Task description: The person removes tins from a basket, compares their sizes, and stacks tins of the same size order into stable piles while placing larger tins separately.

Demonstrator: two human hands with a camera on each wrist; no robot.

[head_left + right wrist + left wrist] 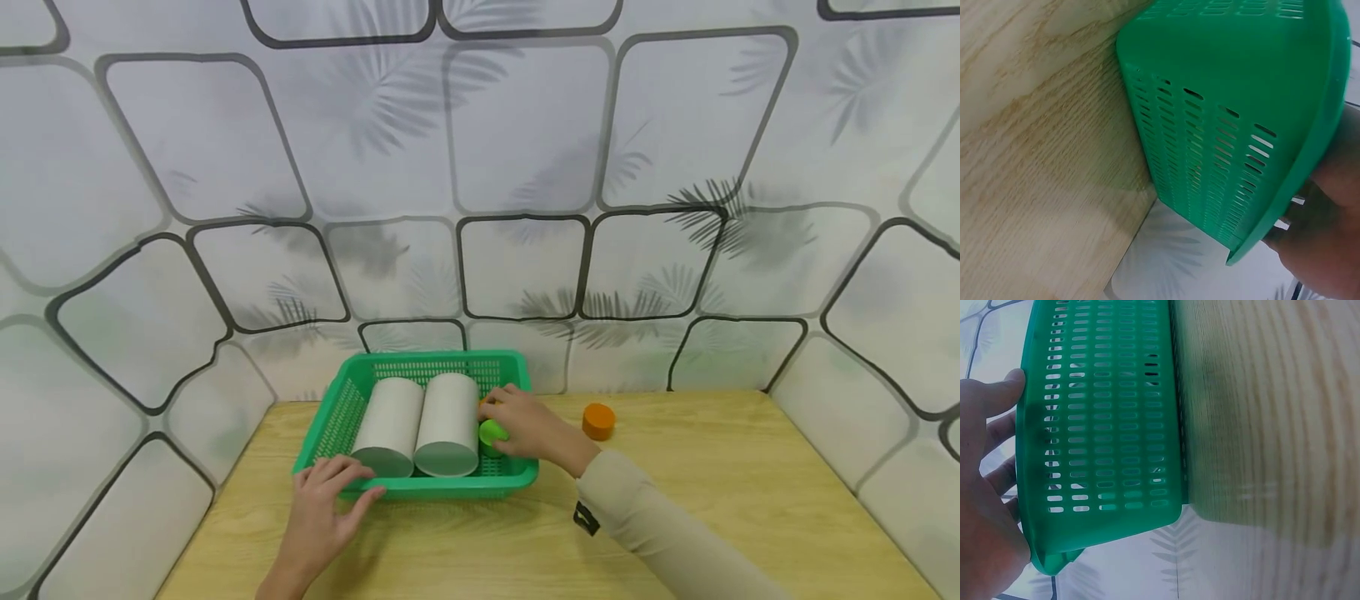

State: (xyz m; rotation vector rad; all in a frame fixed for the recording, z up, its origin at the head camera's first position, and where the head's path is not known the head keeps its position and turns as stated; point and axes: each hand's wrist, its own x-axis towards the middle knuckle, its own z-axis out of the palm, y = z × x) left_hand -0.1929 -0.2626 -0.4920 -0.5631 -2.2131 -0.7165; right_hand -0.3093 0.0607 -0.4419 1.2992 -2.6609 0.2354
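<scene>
A green plastic basket (431,490) holds two large white cylinders, the left cylinder (390,421) and the right cylinder (447,421), lying side by side. My left hand (322,504) grips the basket's near left rim, thumb outside and fingers reaching over the edge. In the left wrist view the thumb (1007,390) lies against the outer side of the rim. Inside the basket's right end, my right hand (525,427) holds a bright green round piece (491,435) between thumb and fingers. A bit of orange (482,403) shows by its fingertips, mostly hidden behind the hand.
On the wooden table (720,492), an orange round piece (598,422) sits to the right of the basket. A patterned curtain-like backdrop (525,267) rises behind the table and along both sides. A dark strap piece (586,518) hangs at the right sleeve.
</scene>
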